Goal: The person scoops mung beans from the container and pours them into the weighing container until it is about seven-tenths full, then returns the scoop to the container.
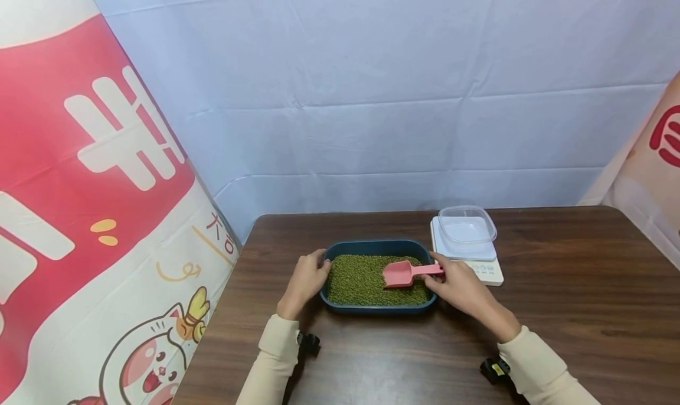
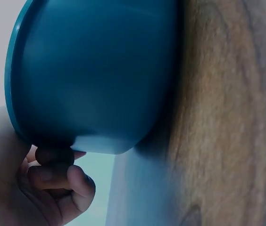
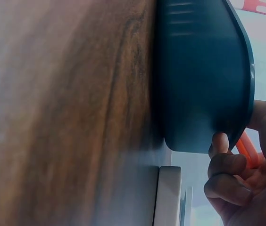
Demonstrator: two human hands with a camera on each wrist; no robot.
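A dark blue plastic basin (image 1: 377, 309) stands on the table, holding a layer of small green beans (image 1: 353, 281) that look like mung beans. My left hand (image 1: 306, 280) grips its left end, thumb at the rim and fingers curled against the outer wall in the left wrist view. At the opposite end my right hand (image 1: 463, 287) grips the rim, with bent fingers outside the wall. A pink scoop (image 1: 398, 274) lies on the beans, its handle reaching over the right rim under that hand. Whether the right fingers also hold the handle, I cannot tell.
Behind my right hand, a white kitchen scale (image 1: 493, 271) carries a clear plastic container (image 1: 468, 239). The brown wooden table (image 1: 563, 287) ends at a pale cloth backdrop (image 1: 372, 139). A printed cloth (image 1: 159, 245) hangs along the left side.
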